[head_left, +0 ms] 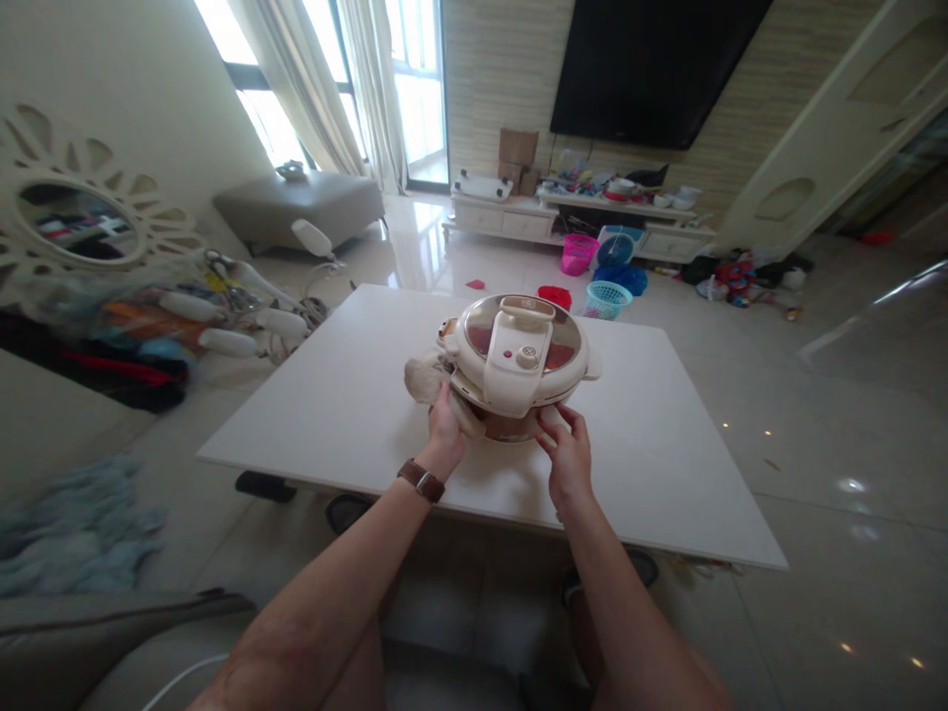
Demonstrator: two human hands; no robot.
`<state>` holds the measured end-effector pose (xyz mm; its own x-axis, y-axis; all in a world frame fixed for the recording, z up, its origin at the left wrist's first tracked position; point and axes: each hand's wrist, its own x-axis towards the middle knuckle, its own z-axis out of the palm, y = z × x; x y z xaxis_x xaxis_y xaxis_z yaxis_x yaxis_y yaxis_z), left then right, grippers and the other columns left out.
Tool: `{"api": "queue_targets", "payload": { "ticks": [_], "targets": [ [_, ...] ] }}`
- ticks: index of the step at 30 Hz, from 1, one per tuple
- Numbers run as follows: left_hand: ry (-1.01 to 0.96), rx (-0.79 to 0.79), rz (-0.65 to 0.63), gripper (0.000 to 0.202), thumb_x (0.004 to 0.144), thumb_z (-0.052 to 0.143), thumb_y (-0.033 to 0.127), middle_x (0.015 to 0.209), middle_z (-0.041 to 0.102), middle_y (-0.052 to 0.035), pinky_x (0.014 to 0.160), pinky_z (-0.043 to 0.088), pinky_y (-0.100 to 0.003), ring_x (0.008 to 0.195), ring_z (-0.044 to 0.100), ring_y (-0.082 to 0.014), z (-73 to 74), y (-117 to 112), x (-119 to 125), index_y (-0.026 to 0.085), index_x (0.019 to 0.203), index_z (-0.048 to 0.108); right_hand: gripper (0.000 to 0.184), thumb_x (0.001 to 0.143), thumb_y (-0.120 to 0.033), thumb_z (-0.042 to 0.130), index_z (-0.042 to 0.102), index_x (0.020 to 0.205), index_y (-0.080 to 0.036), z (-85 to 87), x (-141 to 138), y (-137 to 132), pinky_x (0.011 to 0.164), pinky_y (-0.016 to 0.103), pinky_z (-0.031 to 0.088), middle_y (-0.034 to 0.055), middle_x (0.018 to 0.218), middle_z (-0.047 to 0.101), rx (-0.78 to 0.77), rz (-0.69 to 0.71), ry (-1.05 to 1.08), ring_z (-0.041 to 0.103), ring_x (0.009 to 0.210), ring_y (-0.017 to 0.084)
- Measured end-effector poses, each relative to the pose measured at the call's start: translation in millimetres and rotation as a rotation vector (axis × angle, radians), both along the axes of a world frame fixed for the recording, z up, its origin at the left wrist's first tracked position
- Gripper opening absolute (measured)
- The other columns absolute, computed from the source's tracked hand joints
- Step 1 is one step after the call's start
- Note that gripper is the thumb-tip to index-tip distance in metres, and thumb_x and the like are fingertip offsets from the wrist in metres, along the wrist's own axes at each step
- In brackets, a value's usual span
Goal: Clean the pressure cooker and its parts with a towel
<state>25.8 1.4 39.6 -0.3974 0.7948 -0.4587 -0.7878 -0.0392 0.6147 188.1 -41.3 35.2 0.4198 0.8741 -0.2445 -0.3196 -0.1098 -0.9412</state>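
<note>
A cream electric cooker [522, 346] with a round, partly see-through lid stands on the white table [355, 454]. Its broad front panel has a small red button and a round knob. At the cooker's left side, my left hand [445, 430] is closed on a pale beige cloth [426, 379], part of which hangs past the fingers. My right hand [567, 444] is at the lower front right, its fingers bent against the cooker's underside. The fingertips there are partly hidden beneath the rim. Below the rim, a brownish base shows between both hands.
Beyond the table are a red container [555, 296], a light blue basket [608, 299] and a pink basket [579, 254] on the floor. A low cabinet [504, 219] runs along the far wall. White-shaded lamp arms [229, 342] stand to the left.
</note>
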Motion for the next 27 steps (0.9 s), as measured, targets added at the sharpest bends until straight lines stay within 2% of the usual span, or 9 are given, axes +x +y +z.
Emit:
{"api": "queue_targets", "payload": {
  "ticks": [5,11,21,24,27],
  "targets": [
    [0.083,-0.010,0.073,0.025,0.102,0.066,0.030,0.133,0.077,-0.0108,0.114,0.055,-0.039,0.130,0.070,-0.0252,1.0,-2.1,1.9,0.016,0.119,0.078,0.055,0.060,-0.037,0.072,0.067,0.113,-0.026,-0.6,0.8,0.3,0.071,0.028,0.054,0.0053,0.131,0.067,-0.004,0.008,0.005,0.070,0.113,0.026],
    [0.066,-0.054,0.061,0.024,0.101,0.067,0.032,0.135,0.076,-0.0120,0.113,0.055,-0.042,0.129,0.070,-0.0271,-4.6,-1.9,1.8,0.017,0.115,0.079,0.053,0.060,-0.035,0.071,0.067,0.112,-0.026,-0.1,0.5,-0.3,0.071,0.028,0.054,0.0055,0.130,0.066,-0.003,0.010,0.001,0.070,0.114,0.026],
    [0.117,-0.207,0.036,0.025,0.101,0.069,0.031,0.137,0.074,-0.0138,0.119,0.051,-0.044,0.133,0.067,-0.0263,-15.4,-34.1,43.0,0.015,0.119,0.074,0.052,0.061,-0.037,0.070,0.067,0.112,-0.026,-3.0,1.3,0.9,0.073,0.030,0.055,0.0052,0.132,0.065,0.006,0.005,-0.031,0.071,0.111,0.026],
    [0.059,-0.234,-0.001,0.025,0.103,0.066,0.033,0.137,0.073,-0.0133,0.114,0.054,-0.041,0.132,0.067,-0.0244,-21.1,-39.7,48.1,0.018,0.122,0.072,0.052,0.063,-0.036,0.070,0.066,0.113,-0.026,-4.8,1.7,0.2,0.074,0.030,0.056,0.0052,0.134,0.065,0.019,0.011,-0.046,0.071,0.111,0.025],
    [-0.045,-0.247,-0.062,0.028,0.104,0.063,0.036,0.132,0.074,-0.0144,0.103,0.060,-0.036,0.124,0.071,-0.0236,-27.5,-43.3,50.5,0.018,0.124,0.070,0.053,0.064,-0.037,0.070,0.066,0.115,-0.026,-6.5,1.8,-0.3,0.075,0.031,0.057,0.0054,0.136,0.064,0.028,0.011,-0.062,0.071,0.111,0.025]
  ]
}}
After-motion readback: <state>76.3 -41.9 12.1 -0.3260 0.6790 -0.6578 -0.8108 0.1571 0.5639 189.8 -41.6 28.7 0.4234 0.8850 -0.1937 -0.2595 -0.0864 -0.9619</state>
